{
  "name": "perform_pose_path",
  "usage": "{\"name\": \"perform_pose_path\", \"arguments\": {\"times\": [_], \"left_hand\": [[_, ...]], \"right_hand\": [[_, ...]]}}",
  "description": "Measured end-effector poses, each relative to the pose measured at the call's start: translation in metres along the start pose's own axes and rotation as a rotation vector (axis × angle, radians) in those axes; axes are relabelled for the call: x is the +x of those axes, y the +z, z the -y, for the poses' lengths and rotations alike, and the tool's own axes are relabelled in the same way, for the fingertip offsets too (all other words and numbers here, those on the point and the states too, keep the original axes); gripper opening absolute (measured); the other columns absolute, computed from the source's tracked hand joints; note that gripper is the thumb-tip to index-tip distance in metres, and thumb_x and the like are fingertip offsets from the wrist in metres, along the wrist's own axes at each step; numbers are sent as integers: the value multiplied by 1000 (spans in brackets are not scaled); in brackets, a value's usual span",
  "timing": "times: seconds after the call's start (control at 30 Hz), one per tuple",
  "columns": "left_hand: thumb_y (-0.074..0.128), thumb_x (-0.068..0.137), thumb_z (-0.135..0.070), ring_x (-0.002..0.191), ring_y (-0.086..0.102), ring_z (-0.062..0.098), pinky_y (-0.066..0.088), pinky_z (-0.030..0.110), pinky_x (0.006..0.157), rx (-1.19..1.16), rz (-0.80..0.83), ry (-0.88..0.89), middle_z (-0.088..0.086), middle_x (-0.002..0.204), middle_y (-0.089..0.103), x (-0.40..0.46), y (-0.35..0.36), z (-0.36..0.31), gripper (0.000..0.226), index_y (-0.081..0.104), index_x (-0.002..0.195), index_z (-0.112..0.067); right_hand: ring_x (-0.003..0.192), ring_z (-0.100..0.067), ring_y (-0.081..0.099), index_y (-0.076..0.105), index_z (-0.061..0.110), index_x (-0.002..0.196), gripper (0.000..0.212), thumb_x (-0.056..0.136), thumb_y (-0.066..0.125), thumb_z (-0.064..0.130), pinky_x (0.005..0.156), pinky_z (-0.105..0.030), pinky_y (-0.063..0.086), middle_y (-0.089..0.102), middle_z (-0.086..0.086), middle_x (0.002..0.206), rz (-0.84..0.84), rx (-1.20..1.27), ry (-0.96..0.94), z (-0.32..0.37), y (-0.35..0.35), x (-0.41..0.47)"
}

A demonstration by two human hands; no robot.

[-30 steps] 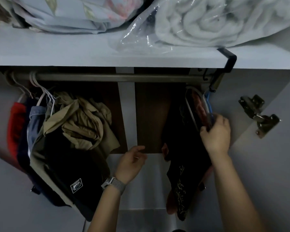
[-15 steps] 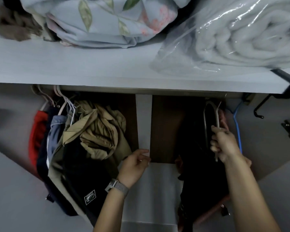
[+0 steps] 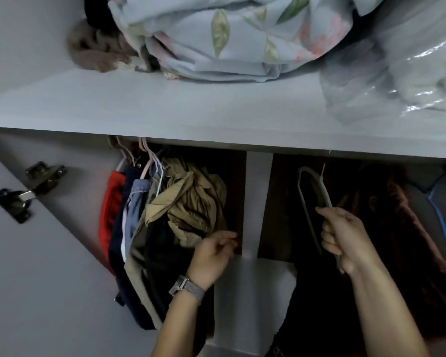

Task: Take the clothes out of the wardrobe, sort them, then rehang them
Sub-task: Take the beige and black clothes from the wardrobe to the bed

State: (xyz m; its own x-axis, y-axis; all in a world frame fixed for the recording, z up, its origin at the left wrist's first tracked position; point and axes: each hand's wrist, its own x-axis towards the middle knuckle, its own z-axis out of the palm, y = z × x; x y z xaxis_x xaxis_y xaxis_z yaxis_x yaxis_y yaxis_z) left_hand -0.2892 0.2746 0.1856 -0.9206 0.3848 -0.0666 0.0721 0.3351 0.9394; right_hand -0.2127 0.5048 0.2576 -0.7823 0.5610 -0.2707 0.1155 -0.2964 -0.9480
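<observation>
Gripping the white hanger (image 3: pixel 313 194) by its lower run, my right hand (image 3: pixel 345 238) has its fingers curled tight round the wire, I'd say to lift its hook off the rail, which is hidden behind the shelf (image 3: pixel 165 117). Dark clothes (image 3: pixel 332 292) hang directly below that fist. My left hand (image 3: pixel 213 256) hovers loosely curled, holding nothing, just beside the khaki garment (image 3: pixel 191 202) in the bunch of clothes at left, probably ready to steady or part them.
</observation>
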Motion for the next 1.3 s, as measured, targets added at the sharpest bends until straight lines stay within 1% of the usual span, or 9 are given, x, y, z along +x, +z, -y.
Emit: {"name": "perform_pose_path", "arguments": {"times": [0.17,0.3,0.4,0.47,0.53,0.67,0.87,1.07,1.3], "left_hand": [[57,84,-1,90,61,11,44,10,83,208,-431,51,-2,101,65,8,-61,6,26,67,104,-14],[60,77,2,114,53,32,40,31,96,424,-668,42,18,119,59,27,-101,18,39,59,116,1],[61,72,1,117,48,39,37,39,98,562,-595,9,24,123,56,46,-115,24,60,48,130,2],[59,70,-3,104,52,41,40,41,87,724,-553,-8,23,107,63,58,-116,29,65,45,133,-1],[55,74,-6,93,54,41,38,42,79,849,-504,-39,21,93,65,67,-113,28,58,44,131,0],[57,85,-20,100,51,41,42,41,75,886,-415,-82,25,99,63,77,-111,16,43,48,119,4],[64,78,-39,93,60,36,48,37,69,608,-310,57,17,91,67,86,-99,10,33,64,94,-10],[70,79,-15,76,62,25,46,33,64,232,-194,150,13,81,67,59,-43,-14,14,63,87,-4],[67,84,-17,60,56,-2,43,14,57,-65,-43,133,-5,70,62,53,-4,-34,13,57,77,-20]], "right_hand": [[32,-6,22,42,19,66,32,93,58,16,33,-14,13,30,5,45,45,-91,-22,-8,38,-12],[31,-6,21,47,13,69,27,93,58,15,33,-13,13,29,5,42,23,-117,-25,-30,54,-22],[32,-6,20,50,11,77,19,93,58,16,34,-14,14,26,4,43,8,-145,-43,-45,55,-29],[33,-7,20,58,2,76,21,93,58,16,35,-14,14,26,3,45,7,-178,-58,-51,54,-32],[32,-7,20,55,-4,69,31,93,58,16,35,-14,15,26,1,45,-12,-217,-70,-56,53,-33],[33,-8,19,38,12,56,41,91,59,15,35,-16,15,26,-1,45,-56,-293,-113,-64,55,-36],[36,-11,23,45,10,57,37,89,61,19,37,-20,19,31,-5,48,-79,-341,-127,-72,51,-42],[36,-9,25,40,12,55,40,89,61,18,37,-20,21,31,-2,47,-105,-338,-141,-72,44,-46],[35,-8,29,39,18,49,45,89,60,15,37,-20,22,33,2,43,-142,-258,-120,-71,34,-51]]}}
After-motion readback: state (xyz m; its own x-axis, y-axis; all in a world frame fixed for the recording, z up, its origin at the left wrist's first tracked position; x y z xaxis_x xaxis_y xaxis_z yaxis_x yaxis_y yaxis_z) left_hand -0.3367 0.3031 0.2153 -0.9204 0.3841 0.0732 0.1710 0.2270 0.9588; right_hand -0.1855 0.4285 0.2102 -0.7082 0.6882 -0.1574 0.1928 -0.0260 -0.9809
